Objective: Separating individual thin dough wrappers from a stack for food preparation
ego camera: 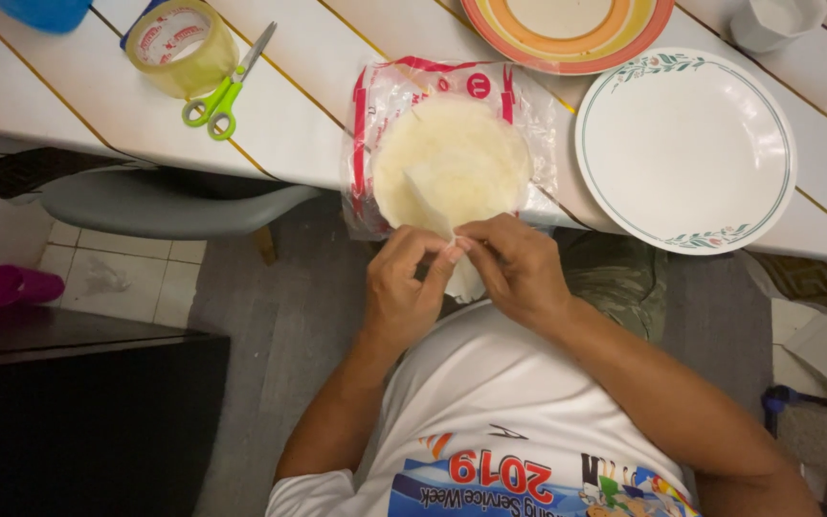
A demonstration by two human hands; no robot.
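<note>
Table edge: I am seeing the stack of round wrappers (452,158) lying on its plastic bag (380,105) at the near edge of the white table (318,134), partly overhanging.
Open room: bare tabletop is showing left of the bag.
Surroundings: white plate (686,148) is sitting just right of the bag; scissors (227,86) and tape roll (179,43) are lying well left (striped plate (567,38) beyond).
Hands: left hand (404,292) and right hand (519,268) are meeting fingertip to fingertip, both pinching one thin sheet (433,206) being lifted off the stack.
</note>
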